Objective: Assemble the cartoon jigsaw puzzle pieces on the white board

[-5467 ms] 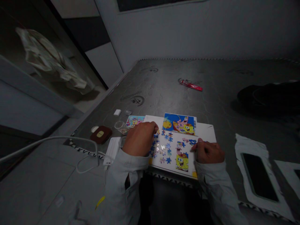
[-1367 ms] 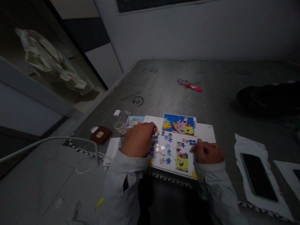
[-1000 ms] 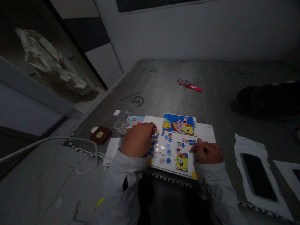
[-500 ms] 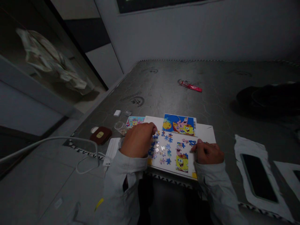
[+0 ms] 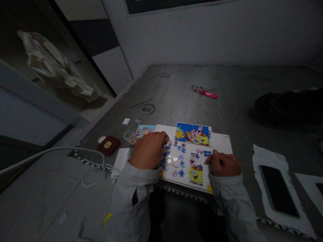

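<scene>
A white board (image 5: 220,143) lies before me with loose jigsaw puzzle pieces (image 5: 175,159) spread over its left half. Several joined pieces (image 5: 196,174) form part of a yellow cartoon figure near the front edge. Behind them a picture card (image 5: 193,133) shows cartoon figures on blue. My left hand (image 5: 150,150) is closed, knuckles up, over the board's left side; whatever its fingertips hold is hidden. At the right, my right hand (image 5: 224,164) is closed with thumb and forefinger together, close to some blue pieces (image 5: 207,153). I cannot make out anything between those fingers.
Left of the board are a second picture card (image 5: 145,130), a clear round container (image 5: 129,135), a brown case (image 5: 108,145) and a white power strip (image 5: 120,163) with a cable. A phone (image 5: 279,191) lies right, a red packet (image 5: 205,92) farther back.
</scene>
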Motion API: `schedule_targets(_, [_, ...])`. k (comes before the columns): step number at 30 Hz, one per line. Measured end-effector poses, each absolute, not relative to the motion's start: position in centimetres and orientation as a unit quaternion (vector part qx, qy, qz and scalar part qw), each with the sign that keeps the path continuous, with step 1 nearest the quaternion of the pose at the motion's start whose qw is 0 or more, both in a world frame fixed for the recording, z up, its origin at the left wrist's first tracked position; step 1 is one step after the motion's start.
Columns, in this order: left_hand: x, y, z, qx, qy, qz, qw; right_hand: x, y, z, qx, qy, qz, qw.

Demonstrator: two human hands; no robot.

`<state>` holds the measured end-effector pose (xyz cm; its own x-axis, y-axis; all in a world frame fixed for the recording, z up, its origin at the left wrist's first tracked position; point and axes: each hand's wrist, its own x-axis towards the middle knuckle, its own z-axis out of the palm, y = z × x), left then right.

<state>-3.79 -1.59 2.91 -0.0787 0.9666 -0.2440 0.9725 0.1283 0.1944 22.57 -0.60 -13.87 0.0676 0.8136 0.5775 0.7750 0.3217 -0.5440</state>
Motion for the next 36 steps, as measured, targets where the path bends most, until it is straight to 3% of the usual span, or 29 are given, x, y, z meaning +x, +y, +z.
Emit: schedule_targets(36, [-3.73, -1.79, 3.37, 0.660, 0.732, -0.017, 0.165, 22.64, -0.59, -13.86, -0.574, -0.693, 0.010, 0.436])
